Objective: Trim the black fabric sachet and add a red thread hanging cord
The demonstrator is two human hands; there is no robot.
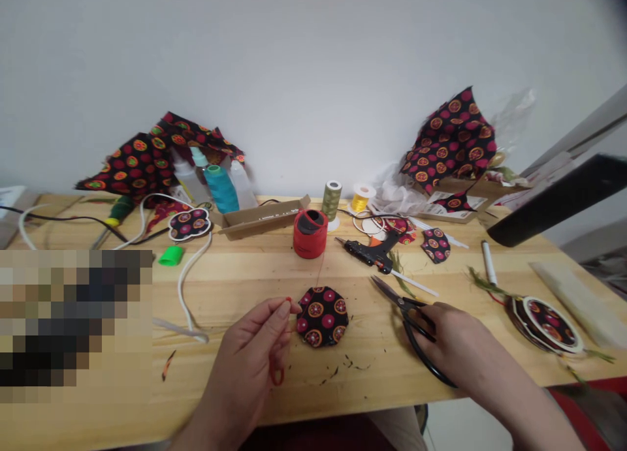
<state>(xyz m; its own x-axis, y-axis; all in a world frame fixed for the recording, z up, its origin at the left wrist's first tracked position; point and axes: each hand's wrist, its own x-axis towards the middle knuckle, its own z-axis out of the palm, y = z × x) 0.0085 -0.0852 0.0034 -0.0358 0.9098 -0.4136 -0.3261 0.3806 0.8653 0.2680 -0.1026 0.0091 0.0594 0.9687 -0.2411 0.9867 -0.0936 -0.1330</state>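
My left hand (257, 343) pinches a thin red cord (277, 376), whose loop hangs below the fingers. Just right of those fingertips, a round piece covered in dark patterned fabric (322, 317) lies on the table. From behind it a fine red strand runs up toward a red spool (310, 234). My right hand (448, 343) grips black-handled scissors (410, 314) by the handles, with the blades pointing up and left. A black glue gun (372, 252) with a white glue stick lies just beyond the scissors.
Behind stand a green thread cone (332, 201), a yellow spool (362, 198), a cardboard tray (264, 217) and bottles (242, 186). Patterned cloth (450, 141) is heaped at the back right. A stack of fabric-covered discs (548, 322) lies at right, near a white pen (488, 263).
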